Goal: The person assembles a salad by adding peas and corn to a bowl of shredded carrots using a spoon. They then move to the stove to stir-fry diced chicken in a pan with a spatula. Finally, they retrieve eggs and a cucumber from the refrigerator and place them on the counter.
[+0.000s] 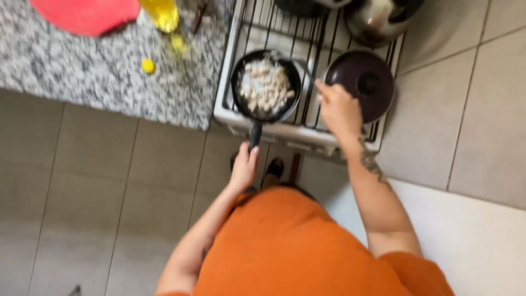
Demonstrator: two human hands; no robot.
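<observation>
While the left hand (244, 164) is closed around the black pan (266, 85) handle at the stove (307, 126) near edge, the right hand (338, 107) grips a utensil, blurred, at the pan's right rim. Pan holds pale chunks. Dark lid (364, 82) sits right. Yellow bottle (160, 12) far left on the granite surface (98, 77).

The left hand (244, 164) reaches forward from a bent elbow, the forearm running up and to the right from the lower left, its fingers curled shut in a grip, knuckles facing up. The right hand (338, 109) is stretched further ahead on a nearly straight arm, forearm slanting up and to the left (a dark tattoo shows near the wrist). Its fingers are closed into a loose fist, back of the hand upward. Both hands sit well apart.
</observation>
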